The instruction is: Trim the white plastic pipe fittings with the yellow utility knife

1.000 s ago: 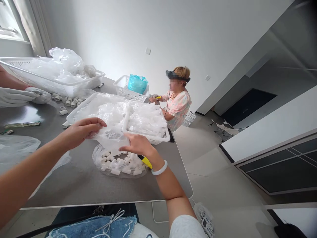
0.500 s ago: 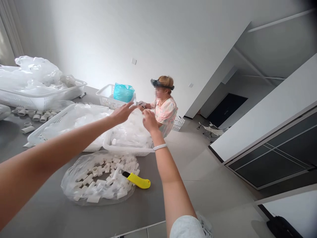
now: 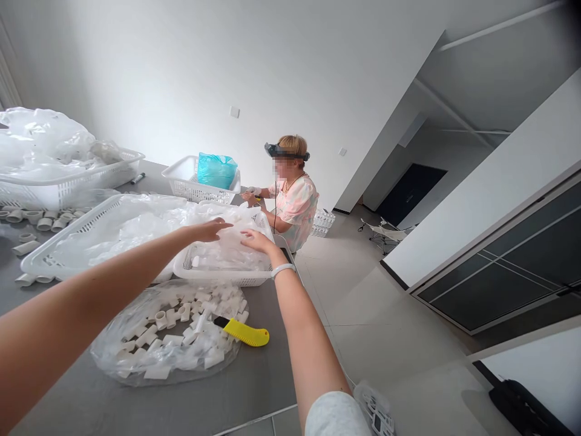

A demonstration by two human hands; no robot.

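Observation:
My left hand (image 3: 211, 231) is stretched out over clear plastic bags (image 3: 233, 245) heaped in a small white basket (image 3: 195, 274). Its fingers point right and look extended. My right hand (image 3: 258, 240), with a white bracelet at the wrist, reaches in from the right side of this basket, fingers spread toward the left hand. Both hands are at the plastic; whether the fingertips press on it I cannot tell. Nearer to me, an open clear bag of white pipe fittings (image 3: 172, 340) lies on the grey table (image 3: 68, 396). A yellow-handled cutter (image 3: 247, 332) rests at its right edge.
Larger white baskets with plastic bags stand to the left (image 3: 59, 194) and middle (image 3: 40, 257). Loose pipe fittings (image 3: 45, 223) lie between them. A co-worker (image 3: 295, 200) is at the far table edge, beside a basket with a blue bag (image 3: 218, 171). Floor lies to the right.
Both my hands have come down from above the basket to the plastic bags in it. The view has shifted slightly to the right.

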